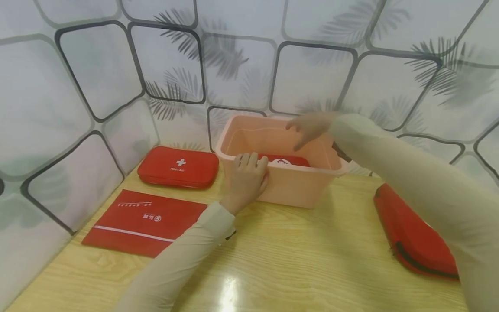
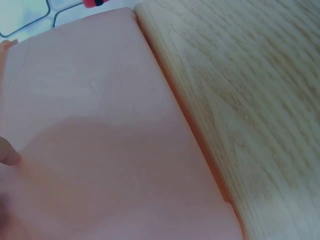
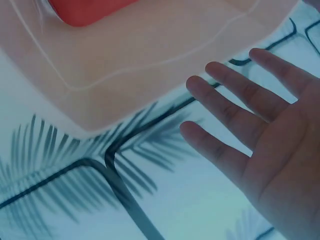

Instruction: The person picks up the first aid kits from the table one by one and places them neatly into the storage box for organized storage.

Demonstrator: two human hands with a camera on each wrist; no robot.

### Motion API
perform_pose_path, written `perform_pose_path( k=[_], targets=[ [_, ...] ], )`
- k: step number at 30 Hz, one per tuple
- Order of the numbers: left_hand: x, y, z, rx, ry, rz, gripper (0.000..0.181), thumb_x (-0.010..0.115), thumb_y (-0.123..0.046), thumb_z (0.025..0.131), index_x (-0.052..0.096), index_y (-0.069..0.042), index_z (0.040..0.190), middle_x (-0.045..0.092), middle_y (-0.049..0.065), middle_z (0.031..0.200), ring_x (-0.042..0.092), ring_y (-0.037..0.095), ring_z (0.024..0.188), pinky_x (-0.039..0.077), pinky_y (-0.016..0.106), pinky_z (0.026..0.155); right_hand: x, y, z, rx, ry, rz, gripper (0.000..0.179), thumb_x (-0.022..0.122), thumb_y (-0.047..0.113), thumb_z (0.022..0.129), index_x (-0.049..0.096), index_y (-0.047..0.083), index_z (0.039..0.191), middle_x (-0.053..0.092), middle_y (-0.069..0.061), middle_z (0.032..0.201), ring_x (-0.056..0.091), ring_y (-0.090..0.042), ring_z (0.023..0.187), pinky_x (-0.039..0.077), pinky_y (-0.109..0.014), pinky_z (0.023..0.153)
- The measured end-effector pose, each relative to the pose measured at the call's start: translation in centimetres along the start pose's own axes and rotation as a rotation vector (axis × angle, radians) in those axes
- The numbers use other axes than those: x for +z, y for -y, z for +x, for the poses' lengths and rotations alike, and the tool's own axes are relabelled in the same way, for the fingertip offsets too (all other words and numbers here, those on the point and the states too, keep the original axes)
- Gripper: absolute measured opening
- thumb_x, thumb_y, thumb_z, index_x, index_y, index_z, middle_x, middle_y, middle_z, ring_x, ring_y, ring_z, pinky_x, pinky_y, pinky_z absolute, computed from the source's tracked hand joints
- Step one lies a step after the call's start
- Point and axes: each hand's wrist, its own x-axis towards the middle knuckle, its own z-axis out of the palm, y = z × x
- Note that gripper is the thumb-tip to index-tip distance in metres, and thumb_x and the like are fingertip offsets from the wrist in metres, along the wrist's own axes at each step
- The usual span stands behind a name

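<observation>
A pink plastic bin point(image 1: 288, 186) stands on the wooden table against the wall. My left hand point(image 1: 247, 180) grips its near rim, fingers hooked over the edge. The left wrist view has the bin's smooth outer wall point(image 2: 100, 90) close up, with my thumb point(image 2: 9, 152) against it. Over the far right part of the bin, my right hand point(image 1: 313, 125) is held with fingers spread and nothing in them; in the right wrist view those fingers point(image 3: 227, 110) extend beside the far rim. A red item point(image 1: 299, 160) with a white round mark lies inside the bin, partly hidden by the near wall.
Left of the bin lies a red first aid case point(image 1: 179, 167) with a white cross. In front of that is a flat red pouch point(image 1: 136, 216) with a white stripe, partly covered by my left sleeve. A red zipped case point(image 1: 409, 234) lies at the right, under my right arm.
</observation>
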Motion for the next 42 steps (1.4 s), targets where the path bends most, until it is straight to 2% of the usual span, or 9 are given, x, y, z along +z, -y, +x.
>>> perform_pose_path(
  k=[5, 10, 14, 17, 21, 26, 32, 37, 42],
  targets=[
    [-0.2, -0.3, 0.0, -0.009, 0.015, -0.03, 0.018, 0.056, -0.024, 0.085, 0.056, -0.01, 0.096, 0.056, 0.007, 0.086, 0.053, 0.025, 0.085, 0.039, 0.038, 0.083, 0.1, 0.1, -2.9, 0.025, -0.06, 0.006, 0.068, 0.065, 0.034, 0.084, 0.04, 0.0, 0.138, 0.049, -0.023, 0.136, 0.049, -0.041, 0.122, 0.042, -0.056, 0.097],
    [-0.2, -0.1, 0.0, -0.01, 0.033, -0.027, 0.019, 0.057, -0.026, 0.085, 0.055, -0.011, 0.096, 0.056, 0.007, 0.086, 0.054, 0.025, 0.086, 0.039, 0.039, 0.084, 1.5, 0.1, -6.4, -0.005, -0.203, -0.012, 0.063, 0.067, 0.035, 0.081, 0.049, -0.002, 0.129, 0.06, -0.021, 0.122, 0.059, -0.036, 0.107, 0.047, -0.051, 0.091],
    [0.1, 0.0, 0.0, -0.009, 0.009, -0.025, 0.019, 0.059, -0.025, 0.083, 0.056, -0.011, 0.095, 0.055, 0.007, 0.085, 0.053, 0.025, 0.084, 0.038, 0.039, 0.083, 3.8, -0.6, -7.9, -0.039, -0.352, 0.027, 0.056, 0.073, 0.031, 0.076, 0.055, 0.0, 0.119, 0.064, -0.014, 0.104, 0.062, -0.028, 0.092, 0.05, -0.042, 0.076],
    [0.4, 0.0, 0.0, -0.005, -0.008, -0.028, 0.02, 0.061, -0.025, 0.082, 0.056, -0.01, 0.095, 0.055, 0.008, 0.085, 0.052, 0.026, 0.083, 0.038, 0.039, 0.082, 5.7, -0.9, -9.0, -0.055, -0.476, 0.0, 0.05, 0.075, 0.03, 0.073, 0.057, 0.005, 0.112, 0.066, -0.009, 0.094, 0.061, -0.021, 0.077, 0.048, -0.035, 0.063],
    [0.5, 0.0, 0.0, -0.009, -0.007, -0.041, 0.019, 0.06, -0.024, 0.083, 0.056, -0.009, 0.095, 0.055, 0.008, 0.086, 0.052, 0.026, 0.083, 0.038, 0.039, 0.081, 8.4, -1.3, -9.8, -0.086, -0.671, -0.03, 0.045, 0.075, 0.028, 0.07, 0.06, 0.007, 0.106, 0.068, -0.007, 0.084, 0.061, -0.02, 0.066, 0.047, -0.034, 0.056],
    [0.4, 0.0, 0.0, -0.017, -0.002, -0.057, 0.019, 0.059, -0.022, 0.084, 0.056, -0.009, 0.096, 0.055, 0.009, 0.087, 0.051, 0.027, 0.085, 0.038, 0.04, 0.082, 11.9, -1.2, -9.4, -0.109, -0.882, 0.0, 0.039, 0.076, 0.022, 0.069, 0.062, 0.002, 0.1, 0.069, -0.012, 0.088, 0.065, -0.026, 0.074, 0.051, -0.041, 0.064],
    [0.3, 0.0, 0.0, -0.014, -0.001, -0.066, 0.021, 0.062, -0.023, 0.083, 0.055, -0.008, 0.095, 0.056, 0.009, 0.087, 0.052, 0.027, 0.086, 0.038, 0.041, 0.084, 15.3, -0.3, -7.9, -0.114, -1.11, -0.074, 0.042, 0.073, 0.02, 0.067, 0.06, -0.002, 0.1, 0.065, -0.017, 0.092, 0.061, -0.034, 0.082, 0.05, -0.046, 0.073],
    [0.3, 0.1, -0.1, -0.017, 0.016, -0.071, 0.022, 0.061, -0.025, 0.084, 0.055, -0.008, 0.097, 0.055, 0.009, 0.087, 0.052, 0.027, 0.085, 0.038, 0.041, 0.084, 17.1, 0.8, -6.4, -0.048, -1.207, -0.159, 0.039, 0.071, 0.022, 0.068, 0.056, -0.001, 0.096, 0.058, -0.015, 0.083, 0.055, -0.034, 0.074, 0.046, -0.046, 0.067],
    [0.3, -0.1, -0.1, -0.015, 0.009, -0.078, 0.022, 0.061, -0.024, 0.083, 0.055, -0.008, 0.098, 0.056, 0.009, 0.088, 0.052, 0.028, 0.085, 0.038, 0.042, 0.085, 18.1, 1.8, -5.2, 0.023, -1.246, -0.222, 0.044, 0.067, 0.028, 0.072, 0.056, 0.001, 0.104, 0.055, -0.013, 0.082, 0.054, -0.034, 0.072, 0.041, -0.045, 0.065]
  ],
)
